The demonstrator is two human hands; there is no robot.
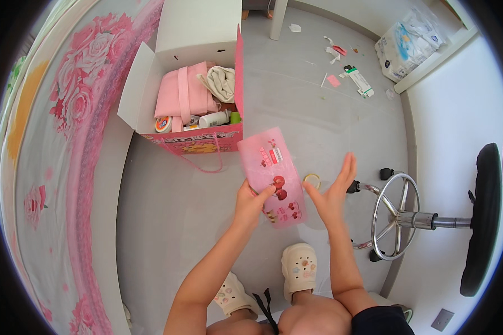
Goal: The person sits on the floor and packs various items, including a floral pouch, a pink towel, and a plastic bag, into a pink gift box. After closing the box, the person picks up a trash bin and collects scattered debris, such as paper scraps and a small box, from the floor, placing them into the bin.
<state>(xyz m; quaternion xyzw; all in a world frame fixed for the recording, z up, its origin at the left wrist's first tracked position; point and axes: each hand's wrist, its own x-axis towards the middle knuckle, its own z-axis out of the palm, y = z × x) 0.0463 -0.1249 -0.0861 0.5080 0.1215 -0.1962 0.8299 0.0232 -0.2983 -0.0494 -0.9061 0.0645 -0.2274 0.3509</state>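
Between my hands is a flat pink pack (265,165) printed with cherries and writing. My left hand (250,202) grips its near left edge, thumb on top and fingers underneath. Just right of the pack, my right hand (330,193) holds nothing, its thumb and fingers spread apart. On the floor beside that thumb lies a yellowish ring (312,181), perhaps a tape roll. Left of the pack's far end stands an open pink and white cardboard box (201,144) with a cord handle. Inside are a folded pink cloth item (172,94), a rolled cream cloth (221,83) and a white bottle (213,119).
A wheeled stool (402,220) with a chrome base lies on its side at right. Paper scraps and a flattened small carton (359,81) litter the far floor. Plastic-wrapped rolls (406,48) sit in the far right corner. A rose-patterned bed cover (84,104) hangs along the left.
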